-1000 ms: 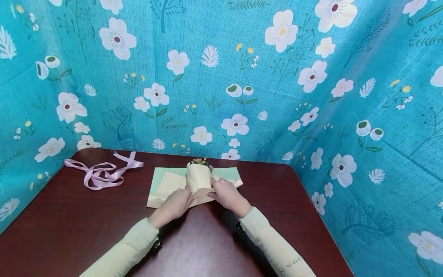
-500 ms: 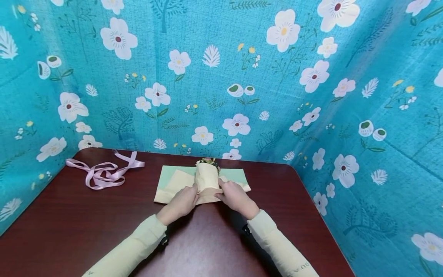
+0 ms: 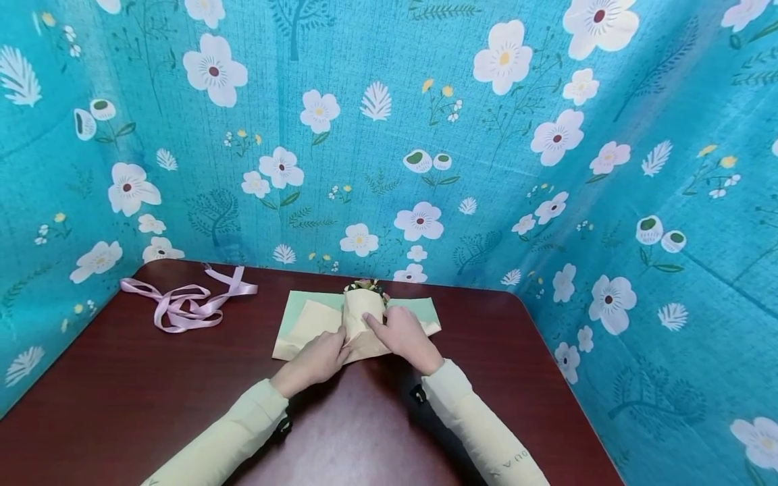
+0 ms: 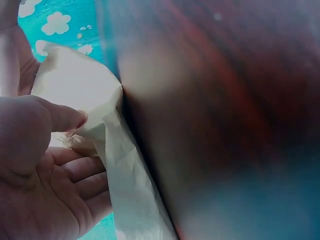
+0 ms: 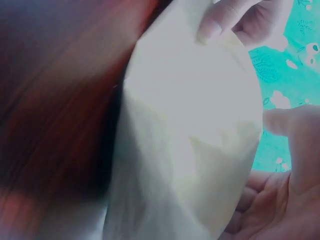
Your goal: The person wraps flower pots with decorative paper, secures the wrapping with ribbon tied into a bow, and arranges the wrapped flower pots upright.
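1. The right hand (image 3: 408,337) has just changed: its thumb now lies up across the front of the wrap, where half a second ago it was at the lower flap. Whether it pinches or merely presses, I cannot tell.
2. The left hand (image 3: 316,361) pinches the cream paper (image 3: 362,305) between thumb and fingers, at the left side of the wrap's base, much as in the earlier frame.
3. I judge that the left hand holds the gathered base steady while the right one tends the front fold; the wrap is not yet tied.
4. The paper stands as a folded pocket around the flowers (image 3: 367,284), whose heads show over its top. The flap at its base looks flatter than before.
5. Behind and beneath lies a pale green sheet (image 3: 423,309), near the middle of the worktop's (image 3: 480,351) far edge.
6. A loose pink ribbon (image 3: 181,317) lies near the far left corner, well apart from both hands, its tangle unchanged.
7. Beyond the far edge hangs a blue floral cloth (image 3: 346,158).
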Demonstrator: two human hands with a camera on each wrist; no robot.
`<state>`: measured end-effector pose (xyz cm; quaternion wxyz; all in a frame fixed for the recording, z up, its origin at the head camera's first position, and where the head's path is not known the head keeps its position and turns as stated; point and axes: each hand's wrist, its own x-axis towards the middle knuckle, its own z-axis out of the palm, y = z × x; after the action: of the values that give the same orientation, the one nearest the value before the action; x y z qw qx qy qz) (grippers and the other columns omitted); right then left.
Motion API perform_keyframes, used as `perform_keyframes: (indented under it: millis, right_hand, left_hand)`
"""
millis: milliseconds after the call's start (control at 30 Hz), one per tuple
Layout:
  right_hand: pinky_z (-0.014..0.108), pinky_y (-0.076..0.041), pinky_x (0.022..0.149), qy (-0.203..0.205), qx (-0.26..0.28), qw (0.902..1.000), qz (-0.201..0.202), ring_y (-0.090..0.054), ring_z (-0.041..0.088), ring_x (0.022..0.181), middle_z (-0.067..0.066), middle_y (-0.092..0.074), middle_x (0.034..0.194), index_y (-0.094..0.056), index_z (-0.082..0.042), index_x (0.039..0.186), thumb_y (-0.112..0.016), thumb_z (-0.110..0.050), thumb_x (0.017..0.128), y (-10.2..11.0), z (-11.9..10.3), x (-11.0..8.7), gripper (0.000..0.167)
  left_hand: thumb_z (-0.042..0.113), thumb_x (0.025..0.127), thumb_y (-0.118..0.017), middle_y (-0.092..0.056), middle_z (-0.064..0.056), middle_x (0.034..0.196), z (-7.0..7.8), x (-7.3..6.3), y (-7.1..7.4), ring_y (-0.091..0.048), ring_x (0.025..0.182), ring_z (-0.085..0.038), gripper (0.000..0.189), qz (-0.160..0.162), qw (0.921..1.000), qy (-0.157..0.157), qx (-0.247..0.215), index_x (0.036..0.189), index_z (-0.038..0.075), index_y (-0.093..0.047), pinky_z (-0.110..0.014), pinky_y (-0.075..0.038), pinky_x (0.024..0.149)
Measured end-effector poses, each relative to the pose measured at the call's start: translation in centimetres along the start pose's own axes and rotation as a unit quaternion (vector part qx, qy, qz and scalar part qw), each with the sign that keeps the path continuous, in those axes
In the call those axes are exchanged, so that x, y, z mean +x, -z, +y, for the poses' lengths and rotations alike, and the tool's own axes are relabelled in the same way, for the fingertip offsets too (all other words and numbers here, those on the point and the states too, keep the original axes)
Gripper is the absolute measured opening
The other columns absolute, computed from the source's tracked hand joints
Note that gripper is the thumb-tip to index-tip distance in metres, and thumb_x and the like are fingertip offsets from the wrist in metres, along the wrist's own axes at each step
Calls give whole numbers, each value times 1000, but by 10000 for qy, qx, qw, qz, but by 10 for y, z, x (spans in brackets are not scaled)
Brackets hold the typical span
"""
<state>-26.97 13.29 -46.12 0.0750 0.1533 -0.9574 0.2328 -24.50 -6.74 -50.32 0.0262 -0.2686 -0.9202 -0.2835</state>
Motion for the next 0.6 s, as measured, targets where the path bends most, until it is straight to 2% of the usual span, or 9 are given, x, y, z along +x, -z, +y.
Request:
perform_keyframes:
  millis: [67,133,167,233,267,333,400,500,600]
  right_hand:
    - [30,-34,44,-178,-177,9996,95,-45,18,46,4,-46,49,-62,-2,65,-60,-49,98,-2,-4,5,57]
    - [32,-39,47,-319,-333,9987,206,-55,22,52,10,-56,56,-69,6,85,-64,-51,95,-5,-8,9,59]
    - [32,-41,49,-402,-380,9982,222,-58,24,56,12,-59,59,-70,10,96,-65,-52,93,-6,-10,10,62]
    - [33,-44,51,-549,-458,9973,191,-62,27,61,16,-63,63,-68,10,102,-66,-55,91,-9,-14,12,67]
    - [33,-45,52,-603,-462,9970,150,-63,26,61,16,-62,63,-69,10,100,-67,-56,90,-10,-16,12,67]
    - [33,-44,51,-712,-512,9961,-4,-60,24,59,12,-59,60,-67,2,79,-67,-59,89,-12,-19,13,62]
    - [32,-42,50,-780,-576,9952,-110,-55,21,56,8,-54,56,-59,-6,64,-66,-61,88,-14,-21,14,60]
    - [31,-42,51,-856,-671,9940,-108,-52,18,57,4,-50,57,-53,-11,60,-67,-61,86,-15,-23,16,58]
    - [31,-43,52,-862,-705,9937,-79,-53,18,57,4,-51,57,-53,-11,61,-68,-61,84,-16,-24,18,57]
  left_hand:
    - [13,99,-64,-62,-11,77,0,0,1,-70,84,-31,22,-5,10000,-13,-1,111,-4,-56,-44,-54,68]
    - [14,99,-64,-62,-9,77,-1,0,1,-70,81,-29,27,-40,10000,-56,10,116,-6,-56,-43,-54,66]
    - [14,99,-64,-61,-8,76,-1,-1,1,-69,79,-27,31,-69,9999,-82,12,119,-8,-55,-42,-53,65]
    - [13,98,-65,-61,-7,76,-3,-2,1,-68,78,-24,39,-114,9998,-153,-18,126,-12,-53,-41,-53,65]
    - [13,98,-65,-60,-6,76,-4,-2,2,-66,77,-22,42,-167,9997,-189,-43,128,-13,-52,-40,-52,65]
    - [13,97,-65,-59,-5,78,-6,-4,4,-62,76,-18,52,-325,9991,-260,-117,136,-16,-47,-39,-51,66]
    - [12,96,-65,-60,-4,81,-9,-4,7,-59,74,-14,59,-509,9977,-385,-244,140,-18,-42,-36,-51,66]
    - [12,96,-64,-60,-3,80,-15,-5,13,-54,68,-9,65,-871,9928,-635,-532,145,-19,-35,-30,-50,65]
    - [14,97,-64,-63,-3,86,-24,-4,22,-55,71,-7,63,-1133,9870,-825,-787,145,-17,-38,-27,-49,68]
